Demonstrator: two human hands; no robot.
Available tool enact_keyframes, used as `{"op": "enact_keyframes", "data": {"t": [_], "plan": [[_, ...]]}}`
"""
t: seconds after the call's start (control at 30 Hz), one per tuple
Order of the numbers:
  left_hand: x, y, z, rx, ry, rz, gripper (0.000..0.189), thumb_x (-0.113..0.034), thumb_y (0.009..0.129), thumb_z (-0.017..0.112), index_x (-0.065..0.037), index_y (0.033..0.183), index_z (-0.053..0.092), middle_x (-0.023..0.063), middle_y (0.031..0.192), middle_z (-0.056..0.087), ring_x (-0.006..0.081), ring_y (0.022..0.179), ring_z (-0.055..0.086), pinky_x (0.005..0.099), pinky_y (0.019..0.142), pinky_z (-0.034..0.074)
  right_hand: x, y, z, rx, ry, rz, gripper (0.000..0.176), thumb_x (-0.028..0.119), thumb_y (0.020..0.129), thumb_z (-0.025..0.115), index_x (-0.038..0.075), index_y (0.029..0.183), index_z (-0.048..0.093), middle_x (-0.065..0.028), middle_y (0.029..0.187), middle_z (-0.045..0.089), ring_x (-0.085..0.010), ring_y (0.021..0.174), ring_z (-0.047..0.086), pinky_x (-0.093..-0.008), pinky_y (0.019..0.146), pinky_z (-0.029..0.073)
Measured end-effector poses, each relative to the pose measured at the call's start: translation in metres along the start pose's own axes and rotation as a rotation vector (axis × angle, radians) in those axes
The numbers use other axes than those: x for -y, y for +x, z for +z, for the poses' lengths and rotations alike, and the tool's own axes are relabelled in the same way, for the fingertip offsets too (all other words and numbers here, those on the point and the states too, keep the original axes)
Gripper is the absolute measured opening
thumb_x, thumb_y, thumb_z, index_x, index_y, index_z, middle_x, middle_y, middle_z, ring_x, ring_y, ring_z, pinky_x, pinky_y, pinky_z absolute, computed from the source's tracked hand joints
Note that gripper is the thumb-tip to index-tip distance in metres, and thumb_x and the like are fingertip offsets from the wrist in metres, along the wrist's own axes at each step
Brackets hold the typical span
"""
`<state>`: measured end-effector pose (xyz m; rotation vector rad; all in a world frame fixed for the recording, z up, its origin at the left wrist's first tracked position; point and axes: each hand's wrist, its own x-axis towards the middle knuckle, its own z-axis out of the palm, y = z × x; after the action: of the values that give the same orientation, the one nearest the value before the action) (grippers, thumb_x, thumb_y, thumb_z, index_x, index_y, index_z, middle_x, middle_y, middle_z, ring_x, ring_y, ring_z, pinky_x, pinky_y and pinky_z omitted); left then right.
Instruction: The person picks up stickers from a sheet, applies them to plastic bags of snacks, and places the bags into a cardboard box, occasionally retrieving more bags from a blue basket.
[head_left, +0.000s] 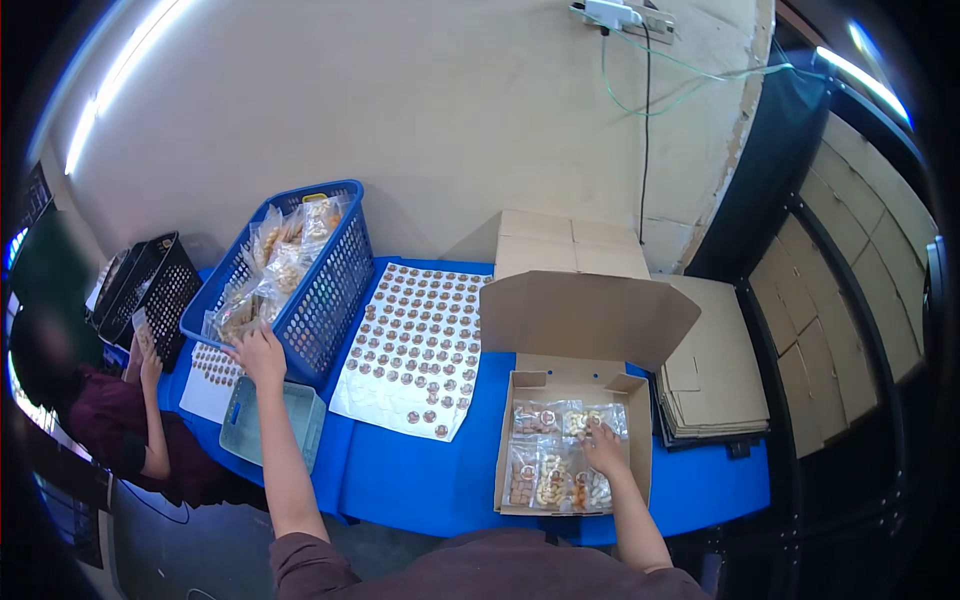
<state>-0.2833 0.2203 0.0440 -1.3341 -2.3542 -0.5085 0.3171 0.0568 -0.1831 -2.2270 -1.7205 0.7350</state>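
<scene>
My left hand [259, 354] reaches to the near edge of a blue basket [325, 290] full of clear packets [285, 270]; its fingertips touch the packets there, and whether they grip one cannot be made out. Inside an open cardboard box [507, 440], my right hand [604, 450] rests on the packets with its fingers spread. The packets in the box [553, 480] lie in two rows, with brown, pale and orange contents. The raised lid [590, 315] stands behind them.
A sheet of round stickers [410, 345] lies between basket and box. Below the basket sits a grey-green tray [312, 425]. Flat cardboard boxes [715, 370] are stacked at right. At left, a co-worker [120, 420] holds a packet beside a black basket [170, 290].
</scene>
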Motion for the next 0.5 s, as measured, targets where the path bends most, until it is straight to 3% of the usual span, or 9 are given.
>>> {"op": "enact_keyframes", "data": {"t": [0.03,0.1,0.13,0.2,0.23,0.3,0.33,0.4,0.5], "plan": [[0.001,0.009,-0.008,0.002,0.001,-0.014,0.048,-0.041,0.097,0.032,-0.01,0.116,0.063,0.0201,0.126,0.055,0.0357,0.13,0.037,0.0586,0.111,0.007,0.006,-0.001,-0.004,0.004,-0.009,-0.009,0.059,0.041,0.091,0.05,0.015,0.142,0.036,-0.0252,0.142,0.035,-0.0411,0.134,0.028,-0.0466,0.11,0.022],[0.01,0.028,-0.017,0.364,-0.11,0.062,0.054,-0.041,0.097,0.026,-0.006,0.117,0.062,0.0196,0.123,0.058,0.0377,0.122,0.046,0.0543,0.112,0.013,0.014,-0.008,-0.009,-0.039,-0.023,0.034,0.059,0.04,0.091,0.051,0.015,0.142,0.036,-0.026,0.141,0.035,-0.0423,0.131,0.029,-0.047,0.108,0.024],[0.017,0.036,-0.012,0.368,-0.106,0.045,0.054,-0.041,0.097,0.026,-0.006,0.117,0.062,0.0196,0.123,0.058,0.0377,0.122,0.046,0.0543,0.112,0.013,0.017,-0.009,-0.011,-0.029,-0.033,0.023,0.059,0.04,0.091,0.051,0.015,0.142,0.036,-0.026,0.141,0.035,-0.0423,0.131,0.029,-0.047,0.108,0.024],[0.032,0.055,0.007,0.446,-0.099,0.107,0.054,-0.039,0.096,0.029,0.001,0.115,0.061,0.0208,0.118,0.06,0.0368,0.113,0.055,0.0475,0.11,0.023,0.022,-0.007,-0.013,-0.059,-0.065,0.067,0.059,0.036,0.09,0.055,0.015,0.142,0.036,-0.0283,0.137,0.036,-0.0437,0.127,0.032,-0.0475,0.106,0.027],[0.052,0.076,0.041,0.447,-0.098,0.091,0.054,-0.039,0.096,0.029,0.001,0.115,0.061,0.0208,0.118,0.06,0.0368,0.113,0.055,0.0475,0.11,0.023,0.021,-0.003,-0.01,-0.053,-0.073,0.054,0.059,0.036,0.09,0.055,0.015,0.142,0.036,-0.0283,0.137,0.036,-0.0437,0.127,0.032,-0.0475,0.106,0.027],[0.091,0.12,0.112,0.596,-0.262,0.273,0.053,-0.04,0.094,0.034,0.0,0.116,0.061,0.0176,0.111,0.065,0.0297,0.109,0.058,0.0435,0.102,0.036,0.017,0.003,-0.005,-0.19,0.006,0.045,0.06,0.029,0.088,0.058,0.012,0.141,0.036,-0.0306,0.135,0.036,-0.0456,0.125,0.032,-0.0483,0.105,0.029],[0.08,0.118,0.093,0.596,-0.262,0.264,0.053,-0.04,0.094,0.034,0.0,0.116,0.061,0.0176,0.111,0.065,0.0297,0.109,0.058,0.0435,0.102,0.036,0.017,0.005,-0.005,-0.187,0.001,0.039,0.06,0.029,0.088,0.058,0.012,0.141,0.036,-0.0306,0.135,0.036,-0.0456,0.125,0.032,-0.0483,0.105,0.029],[0.042,0.101,0.03,0.508,-0.042,0.274,0.076,-0.066,0.088,0.038,-0.013,0.143,0.036,0.0118,0.149,0.03,0.0249,0.139,0.025,0.0341,0.114,0.02,0.021,0.003,-0.008,-0.29,0.113,0.006,0.06,0.023,0.086,0.06,0.007,0.14,0.037,-0.0308,0.134,0.036,-0.0456,0.125,0.032,-0.0491,0.105,0.029],[0.036,0.102,0.031,0.539,-0.069,0.254,0.075,-0.065,0.088,0.037,-0.012,0.141,0.037,0.012,0.147,0.033,0.0248,0.137,0.027,0.0341,0.113,0.021,0.026,0.003,-0.012,-0.344,0.114,-0.01,0.058,0.019,0.086,0.06,0.004,0.137,0.038,-0.0319,0.133,0.037,-0.0455,0.124,0.033,-0.0498,0.104,0.03]]}}
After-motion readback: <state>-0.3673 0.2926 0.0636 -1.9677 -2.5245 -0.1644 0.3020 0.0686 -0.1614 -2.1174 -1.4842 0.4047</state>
